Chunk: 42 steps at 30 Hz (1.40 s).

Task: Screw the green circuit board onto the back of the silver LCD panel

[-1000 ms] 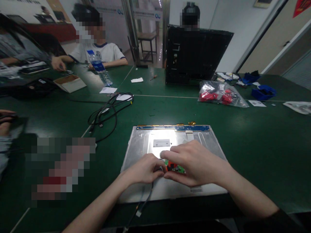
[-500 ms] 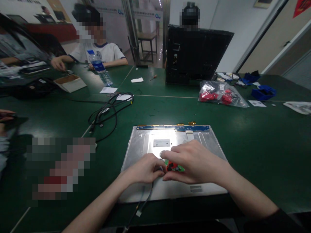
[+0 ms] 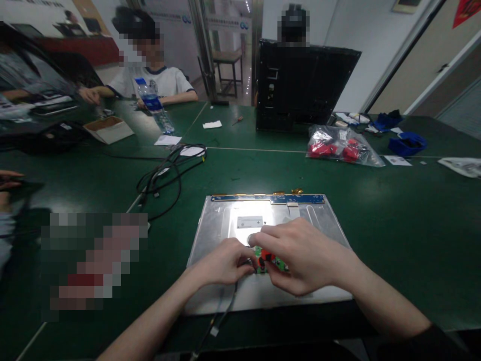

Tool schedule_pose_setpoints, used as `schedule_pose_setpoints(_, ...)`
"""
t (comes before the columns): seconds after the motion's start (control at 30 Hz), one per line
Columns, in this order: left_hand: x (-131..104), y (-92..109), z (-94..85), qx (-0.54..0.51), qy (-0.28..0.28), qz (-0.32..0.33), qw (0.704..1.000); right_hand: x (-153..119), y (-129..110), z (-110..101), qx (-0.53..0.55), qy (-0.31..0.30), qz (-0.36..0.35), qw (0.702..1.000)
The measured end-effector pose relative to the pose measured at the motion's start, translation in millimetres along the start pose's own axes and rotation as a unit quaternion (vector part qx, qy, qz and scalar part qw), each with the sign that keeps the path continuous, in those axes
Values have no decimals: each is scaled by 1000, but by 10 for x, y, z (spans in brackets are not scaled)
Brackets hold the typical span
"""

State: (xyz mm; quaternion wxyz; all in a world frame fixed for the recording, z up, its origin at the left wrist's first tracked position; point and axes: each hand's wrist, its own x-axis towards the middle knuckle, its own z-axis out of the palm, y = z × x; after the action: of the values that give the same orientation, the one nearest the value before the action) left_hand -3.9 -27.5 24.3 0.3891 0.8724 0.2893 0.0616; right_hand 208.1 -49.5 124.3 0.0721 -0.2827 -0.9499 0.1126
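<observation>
A flat silver metal panel (image 3: pixel 216 220) lies on the green table (image 3: pixel 379 210) in front of me. On it rests a small green circuit board (image 3: pixel 280 264), partly hidden by my fingers. My left hand (image 3: pixel 225 260) is closed in a pinch at the board's left edge, on a thin dark cable (image 3: pixel 233 297) that runs down toward me from beneath it; the pinched end is hidden. Over the board, my right hand (image 3: pixel 304 255) curls its thumb and fingers around a red and black piece (image 3: pixel 266 254), whose kind I cannot make out.
Coiled black cables (image 3: pixel 173 168) lie to the left. Farther back are a plastic water bottle (image 3: pixel 153 103), an open box (image 3: pixel 108 129), a large black screen (image 3: pixel 300 85) and a clear bag of red parts (image 3: pixel 343 145). Other people sit around the table.
My right thumb has shifted down and right, uncovering more of the green board. The red and black piece looks turned and slightly raised. My left hand has barely moved.
</observation>
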Motion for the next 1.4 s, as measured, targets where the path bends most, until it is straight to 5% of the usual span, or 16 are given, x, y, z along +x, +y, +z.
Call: schedule_pose_setpoints(1.4, -4, -48, 33, 5, -10, -12, 1000, 12, 20, 50, -26, 13, 17, 999)
